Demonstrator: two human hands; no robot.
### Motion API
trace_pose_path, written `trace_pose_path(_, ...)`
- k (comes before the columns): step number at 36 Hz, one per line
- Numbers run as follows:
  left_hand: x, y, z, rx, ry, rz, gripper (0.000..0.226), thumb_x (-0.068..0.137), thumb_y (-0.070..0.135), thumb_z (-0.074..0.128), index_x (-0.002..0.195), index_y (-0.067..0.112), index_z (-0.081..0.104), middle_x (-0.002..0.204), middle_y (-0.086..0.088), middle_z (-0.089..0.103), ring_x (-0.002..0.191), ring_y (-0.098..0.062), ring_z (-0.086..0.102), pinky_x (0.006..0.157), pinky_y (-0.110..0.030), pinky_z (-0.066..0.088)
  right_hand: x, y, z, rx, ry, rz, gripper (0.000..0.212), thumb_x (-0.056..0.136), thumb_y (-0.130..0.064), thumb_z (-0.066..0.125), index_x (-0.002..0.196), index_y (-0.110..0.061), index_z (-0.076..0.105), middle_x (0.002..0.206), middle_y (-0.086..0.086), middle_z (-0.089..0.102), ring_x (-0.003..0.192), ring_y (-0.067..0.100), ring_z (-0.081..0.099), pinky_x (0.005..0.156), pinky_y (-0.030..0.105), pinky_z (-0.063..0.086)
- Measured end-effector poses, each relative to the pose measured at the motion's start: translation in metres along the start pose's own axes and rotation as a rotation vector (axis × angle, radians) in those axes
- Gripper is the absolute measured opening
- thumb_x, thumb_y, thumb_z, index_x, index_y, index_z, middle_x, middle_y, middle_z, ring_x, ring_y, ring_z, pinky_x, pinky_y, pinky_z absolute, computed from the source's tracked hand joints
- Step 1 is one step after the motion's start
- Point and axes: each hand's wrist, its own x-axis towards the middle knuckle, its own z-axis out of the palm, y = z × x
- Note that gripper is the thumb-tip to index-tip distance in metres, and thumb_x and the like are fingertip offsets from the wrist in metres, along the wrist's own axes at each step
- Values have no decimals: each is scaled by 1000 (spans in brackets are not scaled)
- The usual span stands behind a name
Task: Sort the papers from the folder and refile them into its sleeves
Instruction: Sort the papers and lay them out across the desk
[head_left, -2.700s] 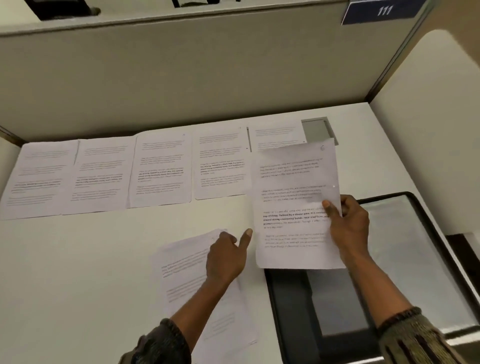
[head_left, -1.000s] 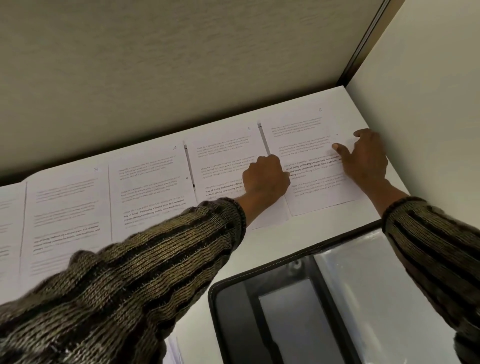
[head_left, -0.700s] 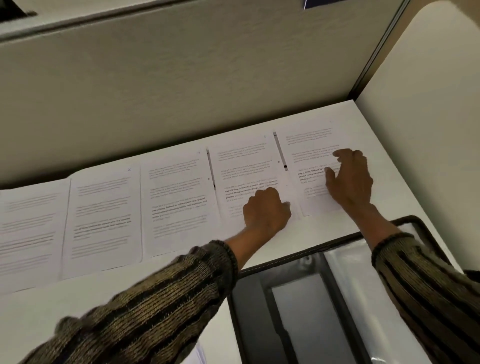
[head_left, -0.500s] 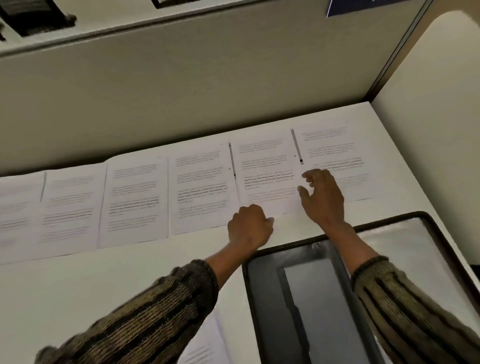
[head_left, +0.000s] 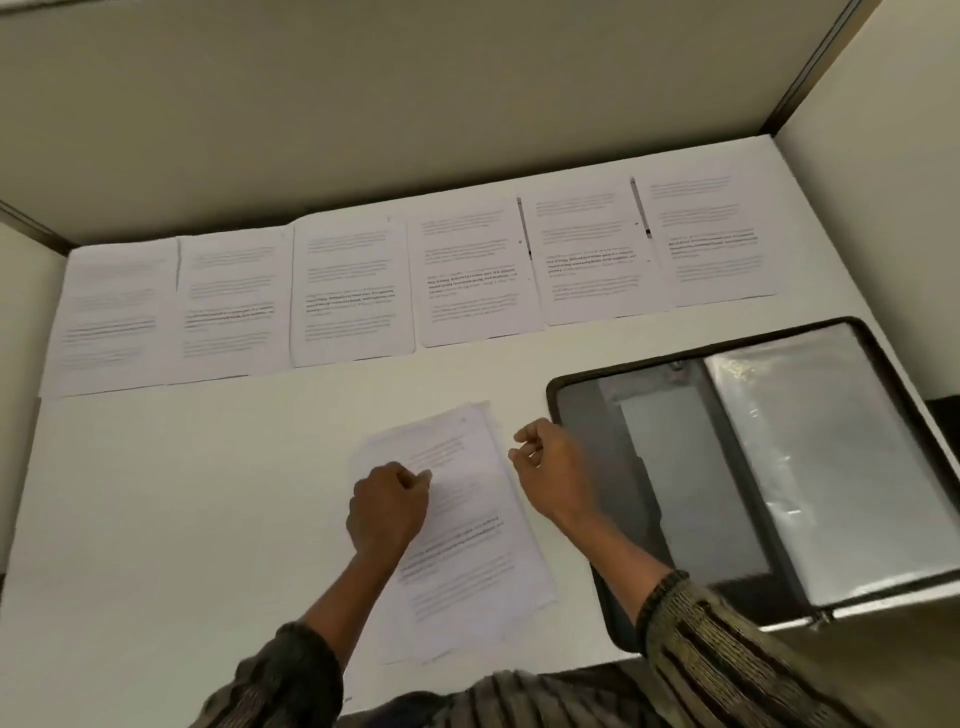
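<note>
Here, paper stack (head_left: 467, 545) under left fingers (head_left: 415, 479), beside right fingers (head_left: 525, 453).

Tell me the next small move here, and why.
Probably pinch the top sheet of the stack at its right edge with the right hand and lift it. That hand hovers empty beside the edge, the left hand rests on the stack, and six sheets already lie in a row behind.
</note>
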Motion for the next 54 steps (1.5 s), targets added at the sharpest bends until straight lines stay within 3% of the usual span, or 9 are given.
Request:
trace_pose_path(8,-36,-63,10,-52,-115,95,30,96,48,72,78,25,65,74,11,69,71,-6,63,60,-26,44,-61,7,31,-295,-22,182,59,86,-58,77,128,-21,56,117,0,63,103,20,64,81,39,58)
trace_pose_path(18,-18,-88,33,-23,-232,284,43,82,59,82,89,22,61,100,1,58,100,-24,57,88,-38,51,-98,-6,45,-403,96,194,20,95,-20,73,111,-25,62,104,-8,67,87,12,61,63,26,41)
trace_pose_path(25,-21,-86,34,-57,-324,230,86,69,105,45,80,21,57,98,-3,63,105,-23,51,94,-42,43,-124,-12,63,-310,175,70,14,96,-22,72,108,-25,66,101,-7,66,89,13,64,70,28,52)
trace_pose_path(31,-25,-78,26,-151,-360,153,87,63,112,35,68,26,51,106,-13,68,111,-32,54,104,-52,44,-145,-10,90,-167,134,-78,10,94,-26,76,99,-28,69,92,-12,65,85,7,59,73,28,56)
trace_pose_path(33,-23,-78,27,-176,-359,137,88,62,110,43,78,25,63,105,-6,69,109,-29,57,102,-50,49,-149,-11,96,-132,122,-98,10,93,-25,77,97,-28,69,92,-13,65,86,7,59,75,28,56)
trace_pose_path(37,-17,-92,31,-247,-361,195,46,73,75,64,97,37,73,103,11,74,112,-23,61,103,-48,52,-149,-7,95,-47,66,-139,15,89,-31,80,96,-29,67,93,-15,64,88,5,61,75,22,56)
trace_pose_path(44,-20,-97,20,-306,-372,144,17,84,49,80,85,38,66,105,3,73,106,-26,66,95,-46,59,-121,4,77,-79,219,24,26,95,-43,70,116,-29,60,107,-11,59,103,12,59,81,32,54)
trace_pose_path(50,-13,-106,24,-353,-415,120,44,76,63,75,111,36,71,122,6,70,118,-24,63,102,-47,57,-97,5,70,-226,151,189,79,82,-65,76,141,-21,46,128,2,53,120,22,49,89,45,54)
trace_pose_path(54,-19,-105,13,-370,-450,137,48,91,45,78,130,18,70,128,1,68,112,-16,69,101,-41,60,-90,-1,74,-283,138,199,85,78,-63,82,141,-21,43,128,4,49,116,21,46,81,37,49)
